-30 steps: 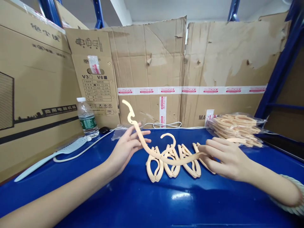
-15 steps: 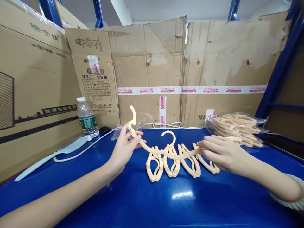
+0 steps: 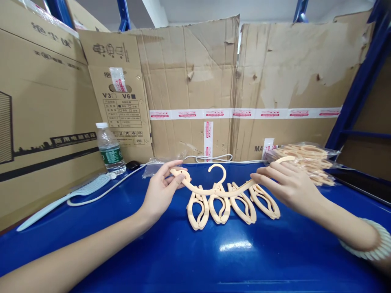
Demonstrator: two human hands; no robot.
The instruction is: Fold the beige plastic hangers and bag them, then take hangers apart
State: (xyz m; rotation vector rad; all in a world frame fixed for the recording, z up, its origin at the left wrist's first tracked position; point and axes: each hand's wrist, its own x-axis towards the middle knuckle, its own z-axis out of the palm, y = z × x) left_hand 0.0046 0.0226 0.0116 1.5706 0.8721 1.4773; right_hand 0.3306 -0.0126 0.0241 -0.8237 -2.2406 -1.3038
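Observation:
A cream folding hanger (image 3: pixel 226 193) is held up between both hands, its arms spread and its hook pointing upward. My left hand (image 3: pixel 160 191) pinches the hanger's left end between thumb and fingers. At the other end, my right hand (image 3: pixel 288 183) has its fingers closed round the arm, and a curved cream piece shows above the knuckles. Behind and below the held hanger, several folded hangers (image 3: pixel 198 224) of the same cream colour lie in a row on the blue table (image 3: pixel 171 252).
Bagged cream hangers (image 3: pixel 308 156) are piled at the back right, near a dark flat device (image 3: pixel 363 187). On the left are a water bottle (image 3: pixel 110 150), a pale blue hairbrush (image 3: pixel 67 197) and a white cable (image 3: pixel 122 189). Cardboard sheets (image 3: pixel 189 89) stand behind.
The piece sticking up at the hanger's left end has folded down into my left hand. At the right end, a curved piece now rises above my right hand, which has turned slightly.

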